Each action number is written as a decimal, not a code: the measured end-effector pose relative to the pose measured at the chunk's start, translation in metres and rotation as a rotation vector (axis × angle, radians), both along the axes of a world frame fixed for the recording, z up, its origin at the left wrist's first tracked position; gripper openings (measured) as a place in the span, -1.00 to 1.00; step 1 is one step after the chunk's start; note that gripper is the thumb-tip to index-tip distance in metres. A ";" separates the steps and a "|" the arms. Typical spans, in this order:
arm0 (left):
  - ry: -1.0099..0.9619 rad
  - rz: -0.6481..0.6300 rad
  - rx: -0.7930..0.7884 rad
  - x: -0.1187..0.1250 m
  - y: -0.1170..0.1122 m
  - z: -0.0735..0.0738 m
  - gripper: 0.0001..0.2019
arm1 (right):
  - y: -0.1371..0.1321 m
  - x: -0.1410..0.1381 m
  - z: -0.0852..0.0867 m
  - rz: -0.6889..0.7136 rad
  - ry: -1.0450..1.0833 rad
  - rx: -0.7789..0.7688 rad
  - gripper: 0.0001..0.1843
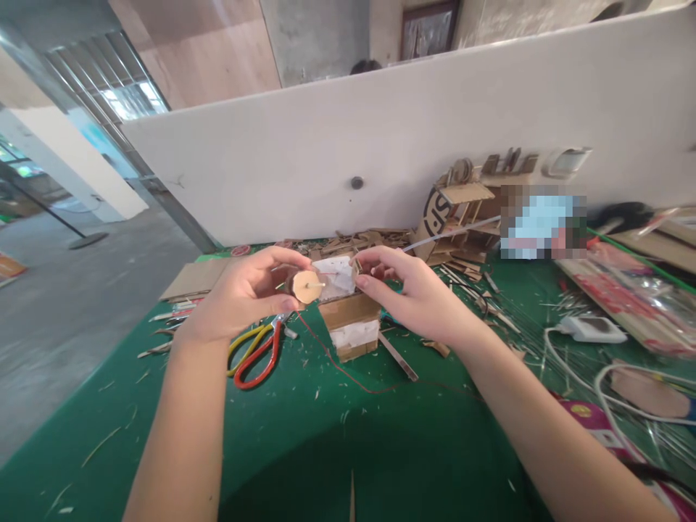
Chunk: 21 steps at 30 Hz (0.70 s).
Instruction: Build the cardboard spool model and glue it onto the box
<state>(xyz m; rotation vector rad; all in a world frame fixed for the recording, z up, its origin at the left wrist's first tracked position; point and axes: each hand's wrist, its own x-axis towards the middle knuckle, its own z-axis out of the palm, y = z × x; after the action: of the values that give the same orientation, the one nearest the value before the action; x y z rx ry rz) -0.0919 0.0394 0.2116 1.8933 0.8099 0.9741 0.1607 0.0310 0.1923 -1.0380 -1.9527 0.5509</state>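
My left hand (pixel 261 286) pinches a round cardboard wheel (pixel 306 287) by its rim, and a thin pale stick pokes out of its middle. Opposite it, my right hand (pixel 388 279) is closed on a small cardboard piece (pixel 357 270), mostly hidden by the fingers. Between and below the hands stands a cardboard box (pixel 351 319) with white patches on its front and top. A thin red wire (pixel 348 375) runs over the green tabletop beneath. Scissors (pixel 258 355) with one yellow and one red handle lie under my left hand.
A metal strip (pixel 399 359) lies right of the box. Cardboard scraps (pixel 375 239) line the white partition (pixel 326 159). A cardboard shelf model (pixel 457 206) stands at the back right. A white charger (pixel 592 329) with cables, and several thin sticks, lie to the right.
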 end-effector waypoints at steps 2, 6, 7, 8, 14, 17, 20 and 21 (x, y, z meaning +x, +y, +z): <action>0.021 -0.005 0.001 -0.002 -0.001 0.001 -0.66 | 0.000 0.000 0.000 0.005 0.005 -0.004 -0.77; 0.100 -0.056 -0.025 -0.011 0.000 0.004 -0.62 | 0.001 0.003 0.001 -0.015 0.004 -0.035 -0.74; 0.127 -0.075 -0.044 -0.014 0.001 0.004 -0.62 | 0.001 0.004 0.001 -0.020 0.002 -0.037 -0.74; 0.155 -0.096 -0.070 -0.017 0.002 0.004 -0.62 | 0.002 0.004 0.001 -0.021 0.002 -0.035 -0.73; 0.280 -0.235 -0.275 -0.034 0.019 -0.011 -0.65 | 0.001 0.004 0.001 -0.014 0.012 -0.033 -0.73; 0.287 -0.262 -0.410 -0.043 0.037 -0.036 -0.62 | 0.001 0.003 0.001 -0.023 0.001 -0.027 -0.73; 0.249 -0.213 -0.541 -0.050 0.053 -0.071 -0.46 | 0.000 0.004 0.002 -0.020 -0.001 -0.028 -0.72; 0.248 -0.153 -0.541 -0.051 0.057 -0.082 -0.42 | 0.000 0.004 0.003 -0.017 -0.001 -0.030 -0.73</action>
<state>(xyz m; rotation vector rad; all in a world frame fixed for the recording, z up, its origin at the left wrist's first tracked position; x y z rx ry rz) -0.1433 0.0966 0.1294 1.5819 0.9435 0.3738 0.1646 0.0308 0.1949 -1.0732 -1.9402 0.5722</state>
